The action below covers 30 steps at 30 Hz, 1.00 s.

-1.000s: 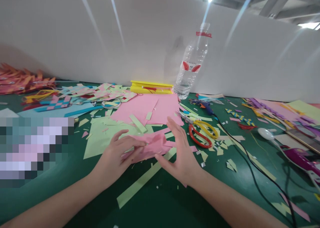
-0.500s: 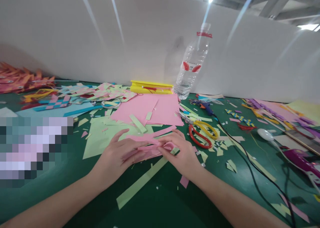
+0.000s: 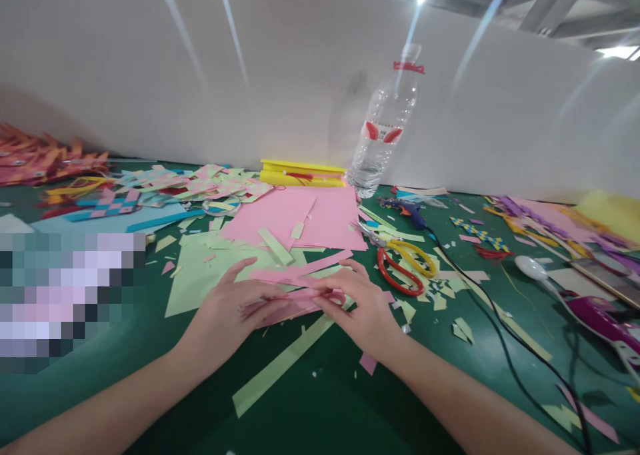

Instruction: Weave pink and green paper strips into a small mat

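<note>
A pink paper strip (image 3: pixel 300 296) is pinched between my two hands in the middle of the table. My left hand (image 3: pixel 233 305) grips its left part with thumb and fingers, and the index finger is raised. With thumb and fingertips, my right hand (image 3: pixel 357 302) holds the right part, where the paper curls into a loop. More pink strips (image 3: pixel 327 262) lie just behind the fingers. Under the hands a long green paper strip (image 3: pixel 280 372) slants toward me. The fingers hide part of the held paper.
Red-and-yellow-handled scissors (image 3: pixel 400 268) lie right of my hands, with a blue glue gun (image 3: pixel 413 214) and its black cord (image 3: pixel 493 302) beyond. Pink sheets (image 3: pixel 325 218) and a green sheet (image 3: pixel 193 268) lie behind. A plastic bottle (image 3: pixel 385 128) leans at the wall. Paper scraps are scattered around.
My fingers have shifted slightly along the pink strip, and the right fingertips have moved a little left, closer to the left ones. Both hands keep their hold.
</note>
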Motion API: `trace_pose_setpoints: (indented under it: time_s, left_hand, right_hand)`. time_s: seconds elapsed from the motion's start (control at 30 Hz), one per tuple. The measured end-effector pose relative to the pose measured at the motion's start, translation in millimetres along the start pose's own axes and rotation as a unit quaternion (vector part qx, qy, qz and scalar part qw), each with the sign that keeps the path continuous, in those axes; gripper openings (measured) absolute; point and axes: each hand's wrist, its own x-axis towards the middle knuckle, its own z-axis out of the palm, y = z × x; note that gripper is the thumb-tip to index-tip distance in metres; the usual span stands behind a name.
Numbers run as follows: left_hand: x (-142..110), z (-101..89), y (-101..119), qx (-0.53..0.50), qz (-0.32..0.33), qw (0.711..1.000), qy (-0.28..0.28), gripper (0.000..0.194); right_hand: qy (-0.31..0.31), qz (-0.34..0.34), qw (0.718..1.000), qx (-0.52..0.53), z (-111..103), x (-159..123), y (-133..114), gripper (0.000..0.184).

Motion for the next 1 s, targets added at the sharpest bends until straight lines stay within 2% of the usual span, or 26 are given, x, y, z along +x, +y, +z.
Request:
trace_pose_setpoints:
  time_s: [0.17, 0.37, 0.7, 0.9, 1.0]
  left_hand:
    - [1, -3.8, 1, 0.022, -0.028, 0.999, 0.015, 0.045]
    - [3, -6.5, 2, 0.051, -0.002, 0.998, 0.035, 0.047]
    - [4, -9.0, 0, 0.035, -0.035, 0.996, 0.069, 0.049]
    - [4, -8.0, 1, 0.032, -0.027, 0.998, 0.055, 0.047]
    - [4, -8.4, 0, 0.023, -0.034, 0.999, 0.029, 0.046]
  right_hand:
    - [-0.029, 0.07, 0.997, 0.026, 0, 1, -2, 0.022]
    - [-0.017, 0.15, 0.988, 0.044, -3, 1, 4, 0.009]
    - [-0.016, 0.174, 0.978, 0.118, -13, 2, 12, 0.013]
    - [0.027, 0.163, 0.983, 0.083, -14, 2, 13, 0.01]
    - [0.02, 0.16, 0.984, 0.072, -15, 2, 15, 0.014]
